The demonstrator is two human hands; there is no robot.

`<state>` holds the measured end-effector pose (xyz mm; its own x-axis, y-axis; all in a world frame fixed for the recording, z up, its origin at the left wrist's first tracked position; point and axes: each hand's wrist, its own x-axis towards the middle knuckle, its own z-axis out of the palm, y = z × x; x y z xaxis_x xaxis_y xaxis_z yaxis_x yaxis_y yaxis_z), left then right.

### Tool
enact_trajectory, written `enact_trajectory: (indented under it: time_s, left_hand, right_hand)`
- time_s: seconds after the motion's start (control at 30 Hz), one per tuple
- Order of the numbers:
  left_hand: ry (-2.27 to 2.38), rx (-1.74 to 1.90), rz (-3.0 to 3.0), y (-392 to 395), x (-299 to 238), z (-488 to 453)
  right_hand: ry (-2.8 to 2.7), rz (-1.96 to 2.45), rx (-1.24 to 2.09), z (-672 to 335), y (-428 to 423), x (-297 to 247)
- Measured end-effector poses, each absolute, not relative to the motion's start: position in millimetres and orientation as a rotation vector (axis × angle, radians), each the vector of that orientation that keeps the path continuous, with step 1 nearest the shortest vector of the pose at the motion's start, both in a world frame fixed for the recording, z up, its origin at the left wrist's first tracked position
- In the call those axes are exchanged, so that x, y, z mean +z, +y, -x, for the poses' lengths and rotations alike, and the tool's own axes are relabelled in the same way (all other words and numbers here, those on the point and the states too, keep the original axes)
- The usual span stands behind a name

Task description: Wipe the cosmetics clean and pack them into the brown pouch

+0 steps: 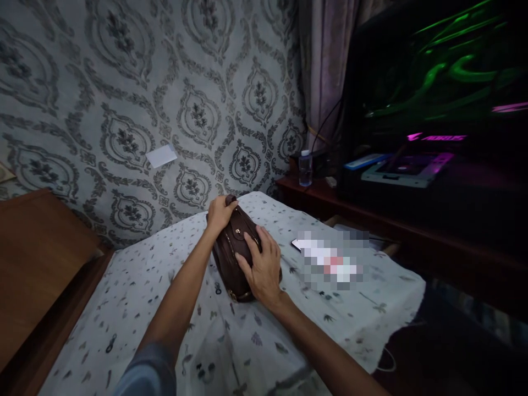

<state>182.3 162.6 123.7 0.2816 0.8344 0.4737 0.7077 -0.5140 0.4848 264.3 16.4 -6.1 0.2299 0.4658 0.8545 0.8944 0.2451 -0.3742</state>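
Note:
A dark brown leather handbag [236, 247] lies on a bed covered with a white patterned sheet [173, 308]. My left hand [220, 212] is closed over the bag's far top end, gripping it. My right hand [260, 264] rests on the near side of the bag, fingers spread and pressed flat against the leather. A dark phone [297, 243] lies on the sheet just right of the bag, beside a blurred-out patch.
A wooden headboard [37, 264] stands at the left. A patterned wallpaper wall is behind the bed. At the right, a wooden desk [371, 217] carries a water bottle [304, 168] and a glowing computer case [433, 110]. A cable hangs off the bed's right edge.

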Motion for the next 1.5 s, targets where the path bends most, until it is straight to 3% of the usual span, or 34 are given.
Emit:
enact_trajectory:
  time_s: [0.9, 1.5]
  left_hand:
    - [0.971, 1.204, -2.234, 154, 114, -179]
    - [1.151, 1.158, -2.281, 152, 116, -127]
  right_hand:
    - [-1.433, 1.246, -0.459, -272, 16, -2]
    - [-1.412, 1.239, -0.526, -275, 19, -6]
